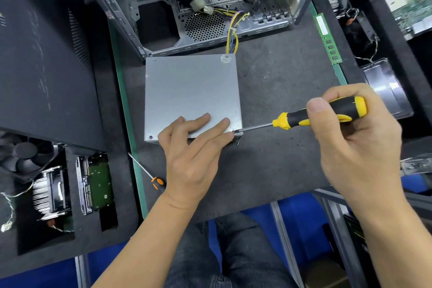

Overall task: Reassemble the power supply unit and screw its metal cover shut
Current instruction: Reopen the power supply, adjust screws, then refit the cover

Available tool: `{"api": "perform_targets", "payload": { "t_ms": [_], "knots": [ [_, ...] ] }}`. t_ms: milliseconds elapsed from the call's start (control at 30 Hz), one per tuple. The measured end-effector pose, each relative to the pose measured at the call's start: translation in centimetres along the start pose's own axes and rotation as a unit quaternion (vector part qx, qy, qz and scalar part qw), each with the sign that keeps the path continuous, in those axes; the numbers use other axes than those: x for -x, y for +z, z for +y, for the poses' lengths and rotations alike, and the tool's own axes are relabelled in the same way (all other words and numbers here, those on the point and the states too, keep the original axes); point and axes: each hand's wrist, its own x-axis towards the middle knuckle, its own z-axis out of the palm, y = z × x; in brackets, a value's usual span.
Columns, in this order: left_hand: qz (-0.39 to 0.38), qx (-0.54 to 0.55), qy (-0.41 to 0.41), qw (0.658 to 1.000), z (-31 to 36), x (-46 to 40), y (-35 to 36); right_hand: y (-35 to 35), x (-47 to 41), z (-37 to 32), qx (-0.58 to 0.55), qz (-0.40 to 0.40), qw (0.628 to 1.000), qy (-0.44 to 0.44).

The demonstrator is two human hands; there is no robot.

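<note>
We see the power supply unit (191, 93) lying flat near the middle of the dark surface (280, 159), its plain metal cover (187, 84) facing up and a bundle of yellow and purple wires (233, 33) running from its far edge into the open computer case (210, 7) just behind it. Our left hand (194, 154) rests on the cover's near edge with straight fingers pressing down, grasping nothing. Our right hand (357, 138) has its grip clenched around the black-and-yellow screwdriver (320, 114), whose tip meets a screw (233, 131) at the cover's near right corner. A second, orange-handled screwdriver (149, 175) lies on the surface beside the left wrist. To the left, a black foam tray (93, 236) holds a hard drive (95, 184), a finned heatsink (49, 194) and a fan (23, 154) in separate cut-outs. A green memory stick (327, 40) lies along the surface's right edge.
</note>
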Motion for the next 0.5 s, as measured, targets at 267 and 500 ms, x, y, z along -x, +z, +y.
{"api": "perform_targets", "payload": {
  "t_ms": [267,500],
  "knots": [
    [-0.006,-0.011,-0.002,1.0,0.2,-0.1,-0.1,0.2,0.2,-0.9,0.034,-0.018,0.998,-0.046],
    [-0.011,-0.017,-0.002,1.0,0.3,-0.2,-0.2,0.2,0.1,-1.8,0.069,-0.034,0.993,-0.091]
  ]
}}
